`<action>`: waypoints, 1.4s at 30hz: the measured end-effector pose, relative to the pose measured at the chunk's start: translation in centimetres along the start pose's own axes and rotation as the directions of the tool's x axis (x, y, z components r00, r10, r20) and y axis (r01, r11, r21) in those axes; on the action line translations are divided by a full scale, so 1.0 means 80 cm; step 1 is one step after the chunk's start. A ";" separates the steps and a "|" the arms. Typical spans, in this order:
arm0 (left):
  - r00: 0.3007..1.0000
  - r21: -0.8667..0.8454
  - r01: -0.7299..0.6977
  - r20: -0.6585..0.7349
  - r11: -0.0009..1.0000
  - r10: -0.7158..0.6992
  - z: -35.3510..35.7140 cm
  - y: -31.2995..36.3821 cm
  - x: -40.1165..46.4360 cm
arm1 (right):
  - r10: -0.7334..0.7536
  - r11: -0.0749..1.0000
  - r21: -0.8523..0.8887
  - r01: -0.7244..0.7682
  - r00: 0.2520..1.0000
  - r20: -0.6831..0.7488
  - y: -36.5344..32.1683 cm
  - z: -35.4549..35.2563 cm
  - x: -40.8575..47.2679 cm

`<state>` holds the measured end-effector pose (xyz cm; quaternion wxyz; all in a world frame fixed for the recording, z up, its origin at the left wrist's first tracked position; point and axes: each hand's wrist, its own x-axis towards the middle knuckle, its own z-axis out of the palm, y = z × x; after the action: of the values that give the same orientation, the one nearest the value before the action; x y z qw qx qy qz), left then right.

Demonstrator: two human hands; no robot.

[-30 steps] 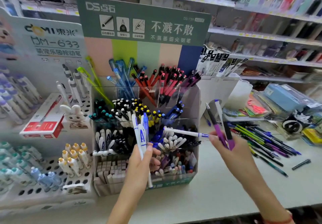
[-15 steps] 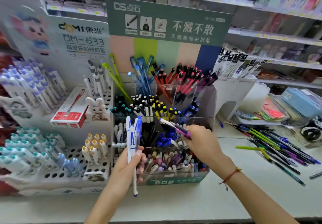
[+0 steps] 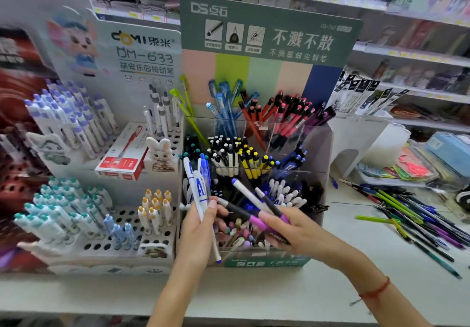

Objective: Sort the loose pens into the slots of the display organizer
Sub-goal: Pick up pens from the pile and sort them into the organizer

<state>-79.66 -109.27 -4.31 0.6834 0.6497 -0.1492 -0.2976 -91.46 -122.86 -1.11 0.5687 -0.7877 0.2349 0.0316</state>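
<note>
The clear tiered display organizer (image 3: 320, 148) stands in the middle of the counter, its slots full of blue, red, black, yellow and white pens. In front of its lower tiers my left hand (image 3: 195, 235) grips a bunch of white and blue pens (image 3: 199, 189) held upright. Beside it my right hand (image 3: 292, 230) holds purple-and-black pens and one white pen with a blue cap (image 3: 251, 199), their tips slanting up and left over the lower slots. A pile of loose pens (image 3: 417, 214) lies on the counter at the right.
A white pegboard stand (image 3: 101, 240) with teal, blue and yellow pens sits left of the organizer, with a red pen box (image 3: 122, 158) and a rabbit figure (image 3: 161, 153) on it. A white holder (image 3: 356, 133) and stationery packs (image 3: 412, 166) are at the right. Store shelves run behind.
My right hand has drawn back from the middle tier toward me and down, still holding its pens. It now lies close beside my left hand. The view has shifted left.
</note>
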 end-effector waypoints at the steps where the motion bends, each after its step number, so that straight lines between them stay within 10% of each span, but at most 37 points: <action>1: 1.000 0.000 -0.015 -0.001 1.000 0.015 0.002 0.001 0.000 | 0.020 1.000 0.009 -0.021 0.998 0.055 0.002 0.006 -0.004; 15: 0.973 -0.007 -0.075 0.219 0.997 0.075 -0.002 0.000 -0.012 | 0.157 0.921 0.284 -0.265 0.923 0.352 0.014 0.004 -0.003; 25: 0.986 -0.123 -0.152 -0.086 0.981 0.142 0.013 -0.004 -0.004 | 0.114 0.957 0.211 -0.198 0.928 0.353 0.027 -0.021 -0.015; 35: 0.970 -0.144 -0.216 -0.141 0.966 0.196 0.015 0.003 0.024 | 0.141 0.709 0.692 0.137 0.934 -0.329 0.035 -0.112 -0.022; 42: 0.958 -0.134 -0.277 -0.118 0.952 0.262 0.058 0.020 0.031 | 0.011 0.964 0.166 0.208 0.591 -0.807 0.010 -0.166 -0.019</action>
<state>-80.15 -114.46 -2.69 0.7707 0.5843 -0.1798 -0.1795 -96.05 -134.60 3.31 0.4947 -0.6538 0.4230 -0.3859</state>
